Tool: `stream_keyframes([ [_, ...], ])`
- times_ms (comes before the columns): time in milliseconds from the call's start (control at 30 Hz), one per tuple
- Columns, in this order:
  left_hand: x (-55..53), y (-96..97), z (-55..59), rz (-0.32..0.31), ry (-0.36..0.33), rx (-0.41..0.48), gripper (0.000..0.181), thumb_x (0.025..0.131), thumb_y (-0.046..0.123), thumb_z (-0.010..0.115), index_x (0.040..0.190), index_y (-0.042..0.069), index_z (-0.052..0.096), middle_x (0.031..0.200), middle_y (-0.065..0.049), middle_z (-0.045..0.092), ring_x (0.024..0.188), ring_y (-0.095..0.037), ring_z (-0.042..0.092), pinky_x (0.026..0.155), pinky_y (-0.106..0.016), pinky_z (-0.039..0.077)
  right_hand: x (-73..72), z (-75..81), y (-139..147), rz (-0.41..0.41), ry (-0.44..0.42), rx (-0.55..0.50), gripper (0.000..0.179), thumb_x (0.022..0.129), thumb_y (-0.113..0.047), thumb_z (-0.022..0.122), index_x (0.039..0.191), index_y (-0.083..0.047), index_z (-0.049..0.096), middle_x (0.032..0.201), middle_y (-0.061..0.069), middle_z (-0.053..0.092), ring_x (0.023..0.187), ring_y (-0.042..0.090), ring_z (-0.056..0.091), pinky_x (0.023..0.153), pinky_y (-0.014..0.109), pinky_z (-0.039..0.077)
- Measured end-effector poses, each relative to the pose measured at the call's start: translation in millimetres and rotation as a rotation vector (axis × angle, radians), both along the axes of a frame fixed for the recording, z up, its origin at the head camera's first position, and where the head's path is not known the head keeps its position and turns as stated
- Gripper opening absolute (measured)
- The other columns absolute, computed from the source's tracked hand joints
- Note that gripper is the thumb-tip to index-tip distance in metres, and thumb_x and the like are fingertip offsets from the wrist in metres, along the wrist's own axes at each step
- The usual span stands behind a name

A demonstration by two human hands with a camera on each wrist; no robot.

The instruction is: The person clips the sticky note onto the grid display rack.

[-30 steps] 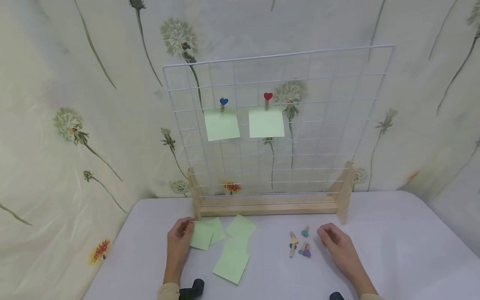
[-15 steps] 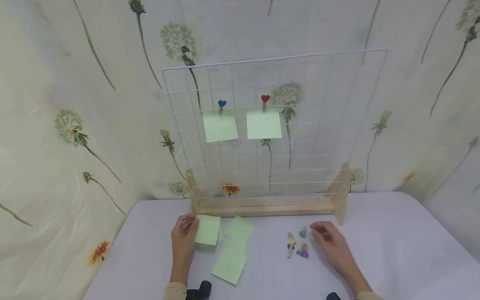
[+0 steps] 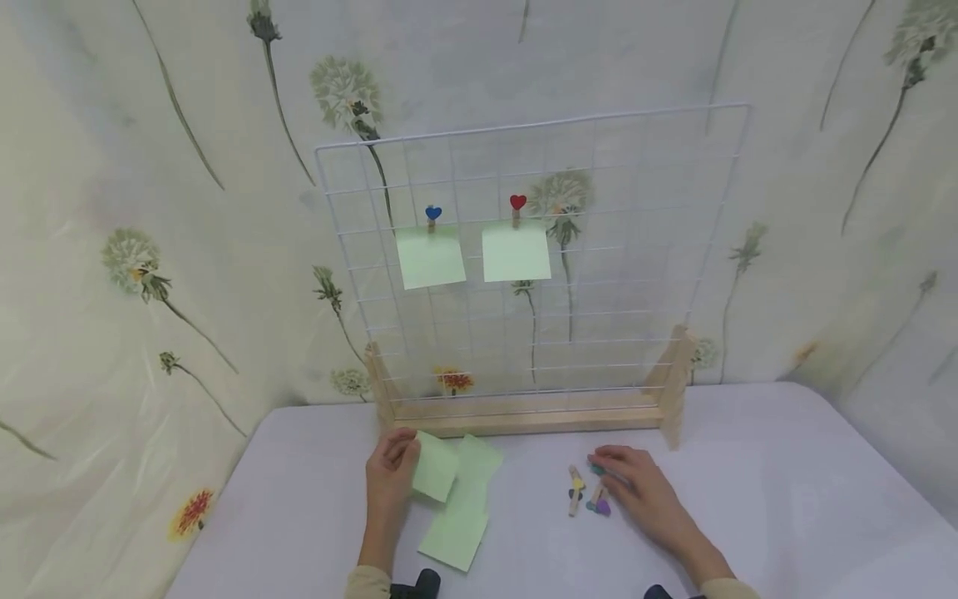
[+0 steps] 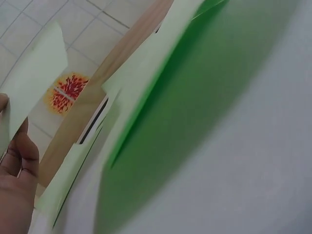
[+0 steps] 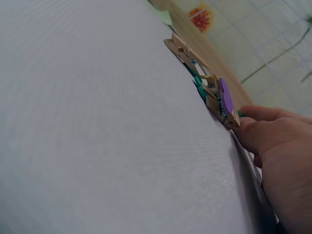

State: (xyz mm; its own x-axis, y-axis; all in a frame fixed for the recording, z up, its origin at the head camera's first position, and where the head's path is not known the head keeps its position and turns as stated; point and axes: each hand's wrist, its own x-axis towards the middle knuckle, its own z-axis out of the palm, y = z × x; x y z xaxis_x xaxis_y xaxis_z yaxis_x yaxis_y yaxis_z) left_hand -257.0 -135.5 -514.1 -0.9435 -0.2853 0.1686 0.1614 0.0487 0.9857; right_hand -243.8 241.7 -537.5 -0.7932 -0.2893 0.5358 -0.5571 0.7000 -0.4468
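Observation:
My left hand (image 3: 389, 476) pinches the edge of a pale green sticky note (image 3: 436, 468), tilted above other green notes (image 3: 458, 532) spread on the table. The left wrist view shows the held note (image 4: 36, 73) raised between thumb and fingers. On the right, my right hand (image 3: 642, 492) has thumb and index finger around a small wooden clothespin with a teal decoration (image 3: 596, 470), mostly covered by the fingers. Right next to it lie a clothespin with a purple decoration (image 3: 603, 507) and one with a yellow decoration (image 3: 576, 481).
Behind the hands stands a white wire grid (image 3: 599, 283) in a wooden base (image 3: 524, 424). Two green notes hang on it, the left one (image 3: 430, 259) under a blue-heart clothespin (image 3: 432, 215), the right one (image 3: 516, 254) under a red-heart clothespin (image 3: 517, 204). A flowered cloth hangs behind.
My left hand has lifted a sticky note off the others and moved right with it. My right hand has moved left, from beside the clothespins to the teal one.

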Motion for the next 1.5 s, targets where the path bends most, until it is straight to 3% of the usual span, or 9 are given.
stream_keyframes([
  [133,1.1,8.1,-1.3,-0.024,-0.012,-0.05,0.02,0.089,0.014,0.064,0.109,0.018,0.066,0.106,-0.003,0.071,0.108,-0.017,0.061,0.081,-0.021,0.051,0.4,-1.2,-1,-0.036,0.045,0.015,0.032,0.08,-0.003,0.069,0.11,-0.014,0.068,0.107,0.001,0.061,0.099,0.015,0.049,0.084,0.027,0.038],
  [333,2.8,20.2,-2.4,-0.058,-0.02,-0.11,0.022,0.089,0.018,0.065,0.111,0.021,0.067,0.121,0.0,0.065,0.119,-0.023,0.056,0.096,-0.036,0.048,3.1,-2.8,-2,-0.093,0.007,0.0,0.026,0.081,-0.01,0.071,0.106,-0.015,0.069,0.093,-0.009,0.057,0.088,0.005,0.044,0.074,0.023,0.039],
  [533,3.4,31.6,-2.1,-0.118,-0.024,-0.077,0.027,0.088,0.021,0.066,0.115,0.023,0.064,0.116,0.0,0.067,0.112,-0.018,0.061,0.09,-0.032,0.05,2.2,-2.8,-1,-0.14,-0.053,-0.008,0.02,0.082,-0.013,0.071,0.101,-0.018,0.067,0.094,-0.011,0.06,0.089,0.007,0.05,0.077,0.027,0.044],
  [700,-1.1,42.2,1.1,-0.16,0.034,-0.047,0.026,0.087,0.017,0.067,0.112,0.01,0.06,0.109,-0.008,0.069,0.104,-0.013,0.063,0.092,-0.026,0.049,0.7,-1.4,1,-0.167,-0.097,-0.043,0.02,0.082,-0.01,0.07,0.096,-0.022,0.062,0.093,-0.013,0.061,0.089,0.005,0.056,0.08,0.028,0.049],
  [800,-3.6,49.2,3.5,-0.168,0.038,-0.036,0.021,0.087,0.014,0.067,0.106,0.006,0.061,0.107,-0.01,0.068,0.093,-0.009,0.064,0.084,-0.022,0.051,0.8,0.0,1,-0.163,-0.121,-0.076,0.018,0.084,-0.011,0.069,0.096,-0.022,0.061,0.092,-0.013,0.061,0.087,0.001,0.056,0.08,0.027,0.05],
  [933,-3.2,58.5,8.4,-0.188,0.003,-0.013,0.019,0.088,0.015,0.066,0.105,0.008,0.066,0.11,-0.01,0.066,0.079,-0.006,0.063,0.069,-0.019,0.051,0.9,0.9,2,-0.177,-0.166,-0.111,0.013,0.089,-0.017,0.065,0.098,-0.022,0.058,0.089,-0.016,0.061,0.084,-0.002,0.055,0.08,0.026,0.05],
  [1033,-2.0,64.6,12.9,-0.203,-0.02,-0.022,0.02,0.088,0.017,0.066,0.107,0.012,0.068,0.114,-0.009,0.065,0.08,-0.006,0.063,0.07,-0.018,0.049,1.1,1.5,2,-0.19,-0.192,-0.125,0.011,0.09,-0.02,0.063,0.099,-0.023,0.057,0.089,-0.016,0.061,0.084,-0.002,0.056,0.081,0.026,0.05],
  [1400,6.7,77.1,46.3,-0.277,0.031,-0.046,0.027,0.089,0.014,0.064,0.116,0.013,0.065,0.123,-0.003,0.064,0.093,-0.015,0.067,0.08,-0.02,0.05,1.3,2.6,3,-0.219,-0.233,-0.168,0.013,0.092,-0.026,0.061,0.103,-0.023,0.054,0.094,-0.012,0.063,0.085,-0.001,0.058,0.078,0.023,0.051],
  [1500,5.0,80.1,50.8,-0.295,0.043,-0.032,0.029,0.089,0.014,0.064,0.118,0.014,0.064,0.126,-0.002,0.062,0.081,-0.01,0.064,0.068,-0.017,0.048,1.5,2.3,1,-0.227,-0.238,-0.185,0.013,0.092,-0.027,0.061,0.102,-0.022,0.055,0.094,-0.011,0.063,0.085,0.0,0.058,0.077,0.022,0.051],
])
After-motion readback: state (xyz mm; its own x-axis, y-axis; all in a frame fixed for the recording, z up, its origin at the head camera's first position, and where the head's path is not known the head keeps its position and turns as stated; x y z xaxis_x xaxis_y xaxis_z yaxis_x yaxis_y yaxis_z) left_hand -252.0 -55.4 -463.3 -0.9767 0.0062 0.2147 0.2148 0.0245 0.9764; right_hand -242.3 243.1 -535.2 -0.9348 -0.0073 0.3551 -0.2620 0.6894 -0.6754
